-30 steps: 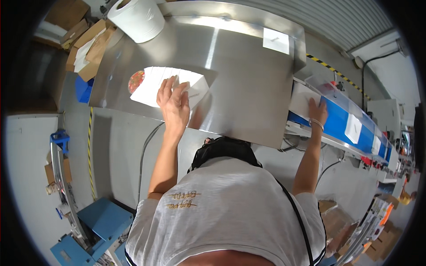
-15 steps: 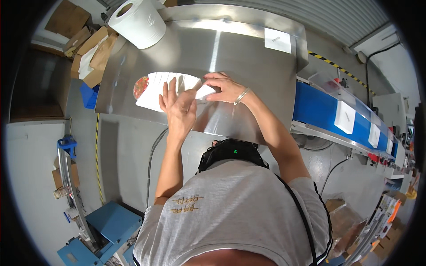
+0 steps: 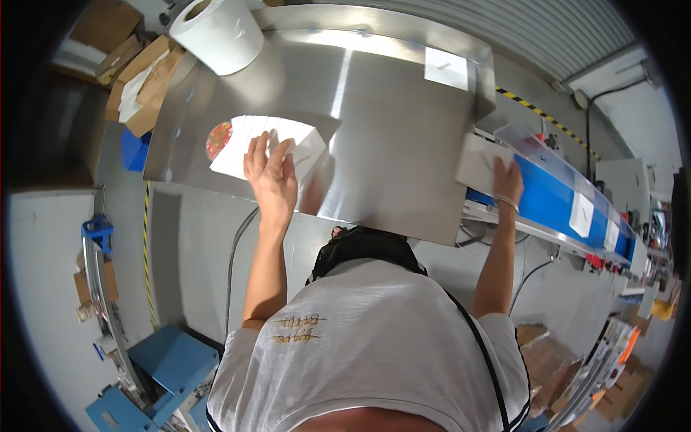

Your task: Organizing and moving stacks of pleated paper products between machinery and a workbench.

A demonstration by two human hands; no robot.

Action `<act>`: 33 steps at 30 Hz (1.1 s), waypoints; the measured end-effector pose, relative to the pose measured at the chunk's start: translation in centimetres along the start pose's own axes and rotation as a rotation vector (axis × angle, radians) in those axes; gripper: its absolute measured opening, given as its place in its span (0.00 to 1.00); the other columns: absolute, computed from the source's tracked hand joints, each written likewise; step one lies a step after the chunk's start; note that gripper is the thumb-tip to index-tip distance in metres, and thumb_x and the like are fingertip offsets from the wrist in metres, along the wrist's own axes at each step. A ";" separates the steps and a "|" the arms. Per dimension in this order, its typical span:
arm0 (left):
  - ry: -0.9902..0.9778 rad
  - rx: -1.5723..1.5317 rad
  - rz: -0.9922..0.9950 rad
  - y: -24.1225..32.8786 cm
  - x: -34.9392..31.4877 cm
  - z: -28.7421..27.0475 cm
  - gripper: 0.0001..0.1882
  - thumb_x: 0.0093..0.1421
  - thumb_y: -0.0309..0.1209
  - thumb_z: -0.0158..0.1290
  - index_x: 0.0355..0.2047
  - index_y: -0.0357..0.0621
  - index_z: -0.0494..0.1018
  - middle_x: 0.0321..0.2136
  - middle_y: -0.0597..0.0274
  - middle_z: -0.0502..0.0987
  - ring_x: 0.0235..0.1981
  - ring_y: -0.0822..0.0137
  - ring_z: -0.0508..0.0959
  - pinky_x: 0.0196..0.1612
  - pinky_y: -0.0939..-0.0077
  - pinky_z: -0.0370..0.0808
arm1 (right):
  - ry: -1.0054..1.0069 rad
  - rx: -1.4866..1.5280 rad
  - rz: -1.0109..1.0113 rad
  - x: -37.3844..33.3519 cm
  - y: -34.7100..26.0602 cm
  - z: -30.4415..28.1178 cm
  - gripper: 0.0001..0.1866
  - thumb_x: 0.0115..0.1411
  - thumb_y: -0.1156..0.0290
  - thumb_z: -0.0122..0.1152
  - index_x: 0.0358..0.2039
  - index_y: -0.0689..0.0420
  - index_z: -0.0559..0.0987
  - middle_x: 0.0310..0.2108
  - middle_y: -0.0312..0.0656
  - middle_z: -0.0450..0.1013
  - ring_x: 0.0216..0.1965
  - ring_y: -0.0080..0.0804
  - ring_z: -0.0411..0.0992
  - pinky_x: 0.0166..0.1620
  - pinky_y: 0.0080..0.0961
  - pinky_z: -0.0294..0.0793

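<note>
My left hand (image 3: 271, 175) lies flat, fingers spread, on a stack of white flat packets (image 3: 248, 140) with a red round print at its left end, on the steel table (image 3: 389, 122). My right hand (image 3: 507, 180) is stretched out to the right and presses a single white packet (image 3: 481, 162) onto the start of the blue conveyor belt (image 3: 551, 198). Two more white packets (image 3: 583, 214) ride further along the belt.
A large white paper roll (image 3: 218, 32) stands at the table's far left corner. Cardboard boxes (image 3: 137, 79) are piled left of the table. A white sheet (image 3: 446, 68) lies at the table's far right. Blue bins (image 3: 169, 360) sit on the floor, lower left.
My right hand left the stack, where it was beside my left hand, and carried one white packet right to the conveyor. My left hand stayed on the stack.
</note>
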State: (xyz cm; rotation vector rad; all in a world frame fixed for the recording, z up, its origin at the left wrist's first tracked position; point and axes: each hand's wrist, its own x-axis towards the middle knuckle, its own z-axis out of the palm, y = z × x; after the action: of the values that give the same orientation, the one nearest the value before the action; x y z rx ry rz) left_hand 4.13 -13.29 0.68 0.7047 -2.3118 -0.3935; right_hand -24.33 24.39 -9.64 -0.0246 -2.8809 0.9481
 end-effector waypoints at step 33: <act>0.032 -0.028 -0.061 -1.8 0.1 -0.3 0.15 0.49 0.19 0.54 0.38 0.47 0.77 0.52 0.50 0.70 0.58 0.47 0.64 0.60 0.53 0.57 | -0.120 0.038 -0.027 -0.4 -1.5 -1.6 0.25 0.54 0.51 0.63 0.41 0.60 0.73 0.42 0.51 0.73 0.47 0.51 0.71 0.50 0.35 0.68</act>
State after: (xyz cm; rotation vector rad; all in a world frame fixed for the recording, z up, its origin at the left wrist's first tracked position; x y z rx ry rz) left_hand 4.96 -14.86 0.15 0.7640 -2.2546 -0.4393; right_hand -23.75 24.11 -7.48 0.0769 -2.9624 1.0329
